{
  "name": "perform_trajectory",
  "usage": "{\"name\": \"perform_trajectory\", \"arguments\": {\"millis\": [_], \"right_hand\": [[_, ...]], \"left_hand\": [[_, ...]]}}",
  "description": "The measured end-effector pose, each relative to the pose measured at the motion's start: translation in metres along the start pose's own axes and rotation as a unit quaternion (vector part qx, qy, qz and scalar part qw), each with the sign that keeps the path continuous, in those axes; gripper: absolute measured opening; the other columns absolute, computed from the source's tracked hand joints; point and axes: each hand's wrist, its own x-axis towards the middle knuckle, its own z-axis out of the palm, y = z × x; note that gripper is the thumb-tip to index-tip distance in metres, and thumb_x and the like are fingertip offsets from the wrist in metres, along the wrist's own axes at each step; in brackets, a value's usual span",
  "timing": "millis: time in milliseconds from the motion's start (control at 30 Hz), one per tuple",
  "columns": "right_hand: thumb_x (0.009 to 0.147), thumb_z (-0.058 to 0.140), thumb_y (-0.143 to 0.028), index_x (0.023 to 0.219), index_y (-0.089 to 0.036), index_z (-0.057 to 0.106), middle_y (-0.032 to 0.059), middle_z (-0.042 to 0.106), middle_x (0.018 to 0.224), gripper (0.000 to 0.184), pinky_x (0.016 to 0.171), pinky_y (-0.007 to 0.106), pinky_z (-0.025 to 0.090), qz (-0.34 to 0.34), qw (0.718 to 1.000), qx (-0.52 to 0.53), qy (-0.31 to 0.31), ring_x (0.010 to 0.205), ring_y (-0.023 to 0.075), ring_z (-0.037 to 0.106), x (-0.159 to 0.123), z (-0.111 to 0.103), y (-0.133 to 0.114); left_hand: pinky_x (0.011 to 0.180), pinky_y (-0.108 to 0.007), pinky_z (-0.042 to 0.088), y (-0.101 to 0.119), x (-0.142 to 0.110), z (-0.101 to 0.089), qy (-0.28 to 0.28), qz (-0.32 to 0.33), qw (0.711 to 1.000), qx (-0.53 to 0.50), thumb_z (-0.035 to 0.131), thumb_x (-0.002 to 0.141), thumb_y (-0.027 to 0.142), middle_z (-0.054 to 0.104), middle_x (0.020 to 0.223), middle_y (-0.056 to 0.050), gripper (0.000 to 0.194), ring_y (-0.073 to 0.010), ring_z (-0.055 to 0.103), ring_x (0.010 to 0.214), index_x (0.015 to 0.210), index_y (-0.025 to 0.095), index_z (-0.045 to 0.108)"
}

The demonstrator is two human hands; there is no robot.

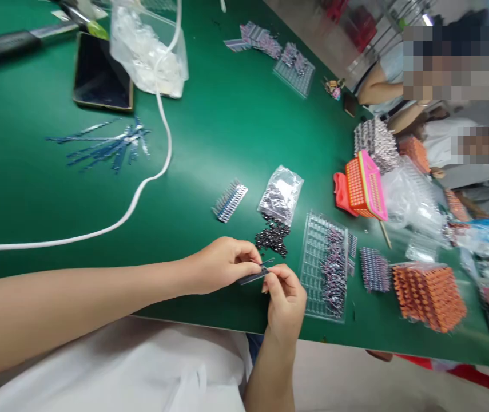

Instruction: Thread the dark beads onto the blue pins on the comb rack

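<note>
Two forearms (pixel 85 300) (pixel 275 366), both hands (pixel 222 266) (pixel 287 298) pinching seemingly one strip (pixel 251 278)

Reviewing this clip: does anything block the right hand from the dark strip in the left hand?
Nothing visible does. The right hand has its fingertips at one end of the dark strip; the loose black pieces lie beyond both hands.

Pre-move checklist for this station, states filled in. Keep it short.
1. Dark strip held: ok, in the left hand's fingers.
2. Right hand on strip: cannot tell; its fingertips meet at the strip's end, contact too small to judge.
3. Loose black pieces nearby: ok, piled just beyond the hands.
4. Transparent tray close by: ok, right of the right hand.
5. White cable away from hands: ok, beyond the left forearm.
</note>
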Motion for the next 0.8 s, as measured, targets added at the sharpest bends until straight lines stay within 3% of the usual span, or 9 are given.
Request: {"name": "perform_trajectory", "arguments": {"millis": [267, 367, 433, 500, 567, 667, 733, 800], "right_hand": [[0.072, 0.075, -0.039, 0.075, -0.018, 0.067, -0.0029, 0.055, 0.067, 0.023, 0.050, 0.023, 0.040, 0.068, 0.993, 0.083, -0.049, 0.051, 0.0085, 0.048, 0.005, 0.001, -0.002], [0.070, 0.075, -0.040, 0.074, -0.018, 0.066, -0.0030, 0.055, 0.066, 0.024, 0.047, 0.023, 0.038, 0.073, 0.989, 0.109, -0.065, 0.049, 0.0084, 0.048, 0.004, 0.003, -0.004], [0.073, 0.073, -0.040, 0.075, -0.018, 0.066, -0.0034, 0.054, 0.065, 0.023, 0.048, 0.023, 0.039, 0.064, 0.992, 0.086, -0.065, 0.049, 0.0086, 0.048, 0.000, 0.004, -0.007], [0.079, 0.069, -0.039, 0.079, -0.018, 0.067, -0.0021, 0.056, 0.068, 0.020, 0.051, 0.023, 0.042, 0.030, 0.999, 0.011, -0.037, 0.053, 0.0097, 0.051, -0.007, 0.000, -0.013], [0.085, 0.064, -0.037, 0.082, -0.019, 0.068, 0.0004, 0.060, 0.076, 0.019, 0.056, 0.024, 0.045, -0.031, 0.995, -0.095, 0.024, 0.062, 0.0117, 0.055, -0.014, -0.014, -0.022], [0.088, 0.061, -0.038, 0.090, -0.020, 0.069, 0.0021, 0.064, 0.079, 0.020, 0.066, 0.027, 0.048, -0.101, 0.954, -0.240, 0.149, 0.071, 0.0149, 0.059, -0.007, -0.055, -0.037], [0.087, 0.061, -0.044, 0.094, -0.018, 0.069, 0.0036, 0.067, 0.081, 0.027, 0.071, 0.029, 0.048, -0.117, 0.917, -0.309, 0.225, 0.073, 0.0166, 0.060, 0.014, -0.090, -0.045], [0.087, 0.058, -0.048, 0.098, -0.016, 0.069, 0.0075, 0.070, 0.089, 0.036, 0.075, 0.032, 0.049, -0.117, 0.891, -0.370, 0.237, 0.079, 0.0191, 0.063, 0.044, -0.123, -0.051]], "left_hand": [[0.059, -0.024, 0.034, -0.001, 0.000, 0.000, -0.023, 0.049, 0.997, 0.053, 0.052, 0.089, 0.040, 0.056, 0.066, 0.002, 0.028, -0.0140, 0.046, 0.063, 0.075, 0.020, 0.066], [0.060, -0.024, 0.035, 0.001, -0.003, 0.001, -0.071, 0.040, 0.996, 0.039, 0.054, 0.089, 0.042, 0.053, 0.066, 0.002, 0.028, -0.0151, 0.046, 0.065, 0.075, 0.020, 0.066], [0.061, -0.024, 0.035, 0.001, -0.003, 0.001, -0.093, 0.030, 0.995, 0.036, 0.055, 0.089, 0.043, 0.054, 0.067, 0.001, 0.028, -0.0157, 0.047, 0.066, 0.076, 0.020, 0.065], [0.062, -0.025, 0.036, -0.001, -0.002, 0.001, -0.076, 0.016, 0.997, 0.018, 0.056, 0.089, 0.045, 0.055, 0.068, 0.001, 0.029, -0.0160, 0.048, 0.067, 0.077, 0.020, 0.064], [0.063, -0.025, 0.038, -0.004, 0.001, 0.000, -0.053, 0.001, 0.998, -0.013, 0.058, 0.087, 0.048, 0.056, 0.069, 0.001, 0.030, -0.0164, 0.050, 0.068, 0.078, 0.020, 0.063], [0.066, -0.026, 0.041, -0.010, 0.006, -0.002, -0.031, -0.011, 0.998, -0.050, 0.059, 0.086, 0.051, 0.058, 0.073, 0.000, 0.032, -0.0173, 0.053, 0.072, 0.081, 0.019, 0.062], [0.066, -0.026, 0.041, -0.012, 0.008, -0.002, -0.019, -0.014, 0.998, -0.056, 0.059, 0.086, 0.052, 0.058, 0.073, 0.000, 0.034, -0.0174, 0.053, 0.072, 0.081, 0.019, 0.062], [0.064, -0.026, 0.040, -0.013, 0.009, -0.002, -0.017, -0.015, 0.998, -0.057, 0.059, 0.086, 0.053, 0.058, 0.073, 0.000, 0.035, -0.0172, 0.053, 0.071, 0.081, 0.019, 0.061]]}}
